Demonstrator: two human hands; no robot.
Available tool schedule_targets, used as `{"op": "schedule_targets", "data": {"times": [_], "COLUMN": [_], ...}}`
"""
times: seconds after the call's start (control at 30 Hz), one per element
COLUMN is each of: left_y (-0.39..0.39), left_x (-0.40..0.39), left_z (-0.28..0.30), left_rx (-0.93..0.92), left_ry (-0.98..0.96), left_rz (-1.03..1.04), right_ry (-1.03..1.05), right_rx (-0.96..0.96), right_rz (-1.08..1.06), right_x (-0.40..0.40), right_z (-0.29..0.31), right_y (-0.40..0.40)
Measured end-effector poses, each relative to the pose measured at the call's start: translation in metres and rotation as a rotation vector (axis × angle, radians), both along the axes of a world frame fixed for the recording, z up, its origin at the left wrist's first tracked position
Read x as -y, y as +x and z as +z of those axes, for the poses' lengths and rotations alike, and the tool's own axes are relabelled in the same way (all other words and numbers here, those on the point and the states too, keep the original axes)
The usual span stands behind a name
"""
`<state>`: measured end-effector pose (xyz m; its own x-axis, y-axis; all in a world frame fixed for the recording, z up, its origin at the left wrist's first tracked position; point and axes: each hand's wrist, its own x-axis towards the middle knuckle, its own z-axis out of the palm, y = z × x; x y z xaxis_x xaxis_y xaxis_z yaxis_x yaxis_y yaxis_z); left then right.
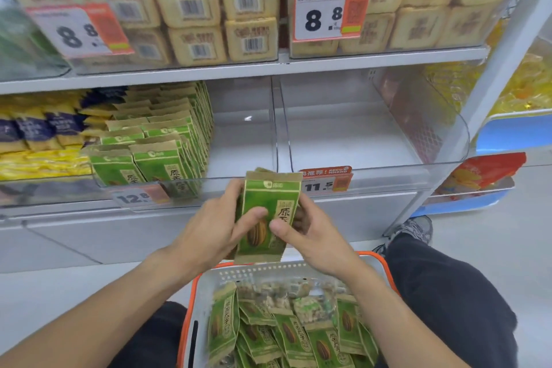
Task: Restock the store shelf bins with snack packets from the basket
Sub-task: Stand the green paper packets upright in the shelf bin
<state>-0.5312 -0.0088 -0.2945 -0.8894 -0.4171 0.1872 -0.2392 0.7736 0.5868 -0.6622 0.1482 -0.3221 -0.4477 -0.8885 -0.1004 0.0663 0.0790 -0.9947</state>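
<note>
Packets (pixel 268 215) stand upright between left hand (pixel 206 230) and right hand (pixel 310 236), both grips holding them above the basket (pixel 203 287)

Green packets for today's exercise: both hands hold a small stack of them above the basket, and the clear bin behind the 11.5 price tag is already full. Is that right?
Not quite. The head view shows the clear bin behind the 11.5 price tag empty. The rest stands: left hand and right hand hold green packets above the basket.
</note>
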Motion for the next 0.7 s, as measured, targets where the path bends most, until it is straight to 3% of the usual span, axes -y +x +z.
{"op": "schedule_targets", "data": {"times": [0.13, 0.3, 0.4, 0.57, 0.7], "left_y": [0.0, 0.003, 0.016, 0.032, 0.044], "left_x": [0.011, 0.022, 0.03, 0.051, 0.075], "left_z": [-0.001, 0.002, 0.01, 0.012, 0.009], "left_rx": [-0.2, -0.278, -0.277, -0.309, -0.275], "left_ry": [0.22, 0.395, 0.324, 0.131, -0.177], "left_rz": [0.063, 0.169, 0.25, 0.38, 0.487], "right_ry": [-0.006, 0.038, 0.06, 0.037, 0.094], "right_rx": [0.001, 0.062, 0.011, -0.039, -0.226], "right_rz": [-0.07, -0.095, -0.054, -0.262, -0.323], "right_x": [0.027, 0.056, 0.076, 0.122, 0.163], "right_z": [0.023, 0.044, 0.056, 0.061, 0.053], "right_y": [0.003, 0.004, 0.007, -0.003, -0.025]}}
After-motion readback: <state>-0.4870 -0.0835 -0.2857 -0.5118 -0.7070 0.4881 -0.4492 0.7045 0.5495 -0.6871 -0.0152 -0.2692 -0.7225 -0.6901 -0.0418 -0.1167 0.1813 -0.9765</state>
